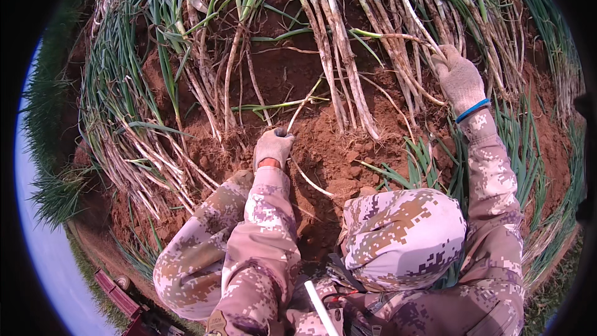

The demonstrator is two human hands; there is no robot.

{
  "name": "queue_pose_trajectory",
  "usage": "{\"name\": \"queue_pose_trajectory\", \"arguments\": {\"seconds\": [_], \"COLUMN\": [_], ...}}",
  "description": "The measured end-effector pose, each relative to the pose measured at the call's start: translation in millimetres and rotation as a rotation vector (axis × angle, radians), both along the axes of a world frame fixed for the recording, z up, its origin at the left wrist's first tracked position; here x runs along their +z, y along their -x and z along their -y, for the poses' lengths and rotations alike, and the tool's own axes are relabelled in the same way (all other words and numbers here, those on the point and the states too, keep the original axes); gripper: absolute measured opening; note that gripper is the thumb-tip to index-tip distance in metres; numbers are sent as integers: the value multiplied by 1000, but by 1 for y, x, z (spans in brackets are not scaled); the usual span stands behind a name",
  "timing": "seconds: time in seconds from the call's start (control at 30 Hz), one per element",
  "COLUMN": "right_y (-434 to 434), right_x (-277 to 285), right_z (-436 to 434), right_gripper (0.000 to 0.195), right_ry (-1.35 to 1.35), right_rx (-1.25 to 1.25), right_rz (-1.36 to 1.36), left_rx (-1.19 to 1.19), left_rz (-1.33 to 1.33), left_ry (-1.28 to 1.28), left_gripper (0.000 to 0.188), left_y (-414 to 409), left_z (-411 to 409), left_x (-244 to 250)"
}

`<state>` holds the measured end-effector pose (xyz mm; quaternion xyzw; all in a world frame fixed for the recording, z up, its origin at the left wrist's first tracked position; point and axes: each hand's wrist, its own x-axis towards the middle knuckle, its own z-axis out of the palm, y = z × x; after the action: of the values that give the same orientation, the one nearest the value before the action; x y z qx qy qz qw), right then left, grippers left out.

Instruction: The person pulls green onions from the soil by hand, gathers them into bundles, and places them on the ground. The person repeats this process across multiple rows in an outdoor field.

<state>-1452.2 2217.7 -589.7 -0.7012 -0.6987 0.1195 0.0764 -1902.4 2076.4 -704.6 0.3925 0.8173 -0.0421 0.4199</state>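
Long green onions with soil-covered white stalks (352, 79) and roots lie in bunches across the reddish soil (298, 74). My left hand (274, 145), in a pale knit glove, is closed around a thin onion stalk (301, 111) near the middle, low over the soil. My right hand (459, 77), gloved too, with a blue band at the wrist, is closed on a clean white onion stalk (419, 21) at the upper right. A bent stalk (406, 36) passes close to its fingers.
More onions lie at the far left (135, 163) and right edge (562, 74). Leafy onions (422, 165) stand between my right knee and arm. My knees in camouflage trousers frame the near soil. Grass (51, 102) and a red vehicle or cart (119, 291) show at the left.
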Motion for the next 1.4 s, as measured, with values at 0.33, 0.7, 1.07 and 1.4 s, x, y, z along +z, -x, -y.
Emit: {"name": "queue_pose_trajectory", "arguments": {"seconds": [0.33,0.7,1.07,1.4], "right_y": [-85,-45,234,210], "right_x": [28,67,-8,77], "right_z": [112,83,-31,-41], "right_gripper": [29,43,55,31], "right_ry": [762,416,713,1161], "right_rx": [-675,56,350,271], "right_rz": [-997,-1980,-1332,-1540], "left_rx": [-747,-1555,-1307,-363], "left_rz": [-265,-548,-470,-223], "left_ry": [-337,1,-380,-892], "left_gripper": [50,22,31,55], "left_y": [-27,-12,43,159], "left_z": [-66,-133,-175,-146], "left_x": [0,124,230,163]}}
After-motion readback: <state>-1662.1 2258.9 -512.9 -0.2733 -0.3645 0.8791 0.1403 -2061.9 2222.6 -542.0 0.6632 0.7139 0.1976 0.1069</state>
